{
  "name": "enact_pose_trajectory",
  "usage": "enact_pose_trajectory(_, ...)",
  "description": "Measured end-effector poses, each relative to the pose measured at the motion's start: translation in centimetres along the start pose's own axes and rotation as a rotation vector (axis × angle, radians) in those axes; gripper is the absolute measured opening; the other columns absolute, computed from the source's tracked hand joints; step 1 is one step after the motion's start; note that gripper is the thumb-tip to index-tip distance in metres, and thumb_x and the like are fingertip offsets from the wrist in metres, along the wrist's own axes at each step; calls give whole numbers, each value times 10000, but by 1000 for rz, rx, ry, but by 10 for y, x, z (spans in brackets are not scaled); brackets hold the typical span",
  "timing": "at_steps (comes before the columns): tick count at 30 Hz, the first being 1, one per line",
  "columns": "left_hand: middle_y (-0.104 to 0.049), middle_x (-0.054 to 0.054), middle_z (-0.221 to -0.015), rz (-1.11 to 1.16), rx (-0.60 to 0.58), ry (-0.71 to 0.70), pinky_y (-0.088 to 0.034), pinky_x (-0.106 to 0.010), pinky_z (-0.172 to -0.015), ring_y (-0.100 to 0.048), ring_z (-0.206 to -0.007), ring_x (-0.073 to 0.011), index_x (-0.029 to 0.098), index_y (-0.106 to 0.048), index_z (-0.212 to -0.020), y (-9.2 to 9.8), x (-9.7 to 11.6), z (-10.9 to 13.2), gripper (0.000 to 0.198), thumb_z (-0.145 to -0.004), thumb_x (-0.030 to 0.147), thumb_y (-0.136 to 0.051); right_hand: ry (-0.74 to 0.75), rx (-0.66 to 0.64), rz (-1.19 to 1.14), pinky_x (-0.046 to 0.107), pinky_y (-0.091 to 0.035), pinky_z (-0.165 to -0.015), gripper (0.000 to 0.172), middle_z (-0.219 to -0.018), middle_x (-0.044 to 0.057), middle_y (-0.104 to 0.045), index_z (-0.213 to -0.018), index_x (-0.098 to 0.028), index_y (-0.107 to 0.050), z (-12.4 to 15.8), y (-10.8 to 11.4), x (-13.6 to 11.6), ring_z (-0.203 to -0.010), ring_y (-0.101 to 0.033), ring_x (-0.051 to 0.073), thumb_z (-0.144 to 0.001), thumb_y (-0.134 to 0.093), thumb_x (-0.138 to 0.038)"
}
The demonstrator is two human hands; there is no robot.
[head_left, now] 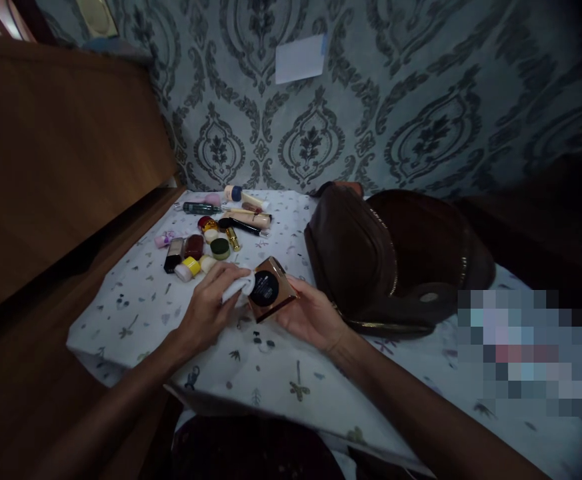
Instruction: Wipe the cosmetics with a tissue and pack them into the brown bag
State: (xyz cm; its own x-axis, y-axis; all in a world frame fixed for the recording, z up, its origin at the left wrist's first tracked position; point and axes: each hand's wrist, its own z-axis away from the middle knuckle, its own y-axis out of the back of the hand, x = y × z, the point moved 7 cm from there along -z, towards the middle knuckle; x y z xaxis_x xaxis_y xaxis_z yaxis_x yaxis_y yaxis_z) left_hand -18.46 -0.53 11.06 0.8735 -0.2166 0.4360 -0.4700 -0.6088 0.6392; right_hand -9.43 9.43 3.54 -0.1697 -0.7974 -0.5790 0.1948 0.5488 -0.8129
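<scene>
The right hand (311, 317) cradles a bronze square compact (271, 290) just above the surface (281, 373), fingers clamped on its edges and tilting its black round face upward. This seems to steady it against the left hand (211, 307), whose fingers pinch a white wipe (238, 288) against that face. Small cosmetics (211, 233) cluster beyond on the leaf-printed cloth, and a brown bag (371, 253) lies open to the right. Damask wallpaper (311, 140) stands behind and a wooden panel (61, 153) to the left.

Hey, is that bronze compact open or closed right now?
Shut, it seems: the bronze compact shows no raised lid, tilted in the right hand, the left hand pressing a white cloth against it.
</scene>
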Motion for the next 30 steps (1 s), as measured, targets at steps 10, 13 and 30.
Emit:
enact_pose_trajectory(10, -550, -101, -1148, 0, -62, -63, -525, -309, -901, -570, -1102, -187, 191, -550, -1247, -11, 21, 19, 342, -936, 68, -483, 43, 92, -58, 308, -551, -767, 199, -878, 28, -740, -990, -184, -683, -4, 9, -5, -763, -664, 157, -936, -548, -320)
enact_pose_trajectory(13, -541, -123, -1176, -16, -86, -139, -531, -329, -917, -562, -1119, -201, 177, -530, -1277, -14, 35, 18, 368, -928, 66, -491, 39, 103, -21, 304, -540, -778, 168, -867, 24, -729, -978, -187, -686, -4, 10, -2, -775, -656, 156, -901, -606, -313)
enact_pose_trajectory(30, -576, -162, -1219, -149, -101, -273, -541, -364, -918, -558, -1148, -229, 144, -576, -1233, -11, 24, 36, 420, -863, -34, -489, -18, 106, -111, 330, -565, -820, 384, -846, 90, -757, -973, -117, -678, -4, 10, -2, -777, -698, 179, -1019, -350, -310)
